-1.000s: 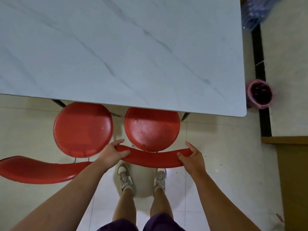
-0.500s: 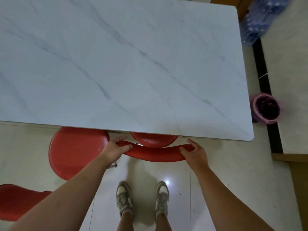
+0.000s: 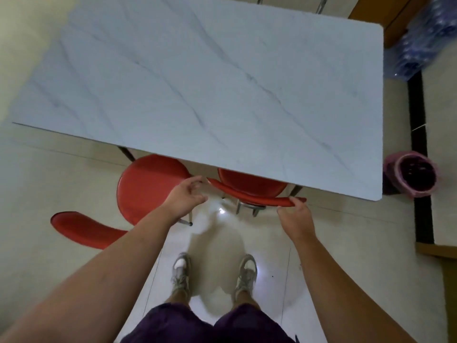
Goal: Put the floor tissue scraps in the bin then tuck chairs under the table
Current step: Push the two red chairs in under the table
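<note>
A red chair (image 3: 249,188) stands mostly under the near edge of the white marble table (image 3: 210,85), only its backrest and a strip of seat showing. My right hand (image 3: 294,214) rests its fingertips on the right end of that backrest. My left hand (image 3: 185,196) hovers just off the left end, fingers apart, holding nothing. A second red chair (image 3: 150,186) stands to the left, its seat largely out from under the table, its backrest (image 3: 84,229) nearer me. The bin (image 3: 413,177), lined with a pink bag, sits on the floor past the table's right corner.
My two feet (image 3: 212,273) stand on the glossy tiled floor behind the chairs. A black floor strip (image 3: 420,144) runs along the right. A pack of water bottles (image 3: 420,43) and wooden furniture (image 3: 371,13) lie at the far right.
The right chair has slid further under the table. My left hand has let go of its backrest and opened; my right hand has loosened to a fingertip touch. I have stepped back.
</note>
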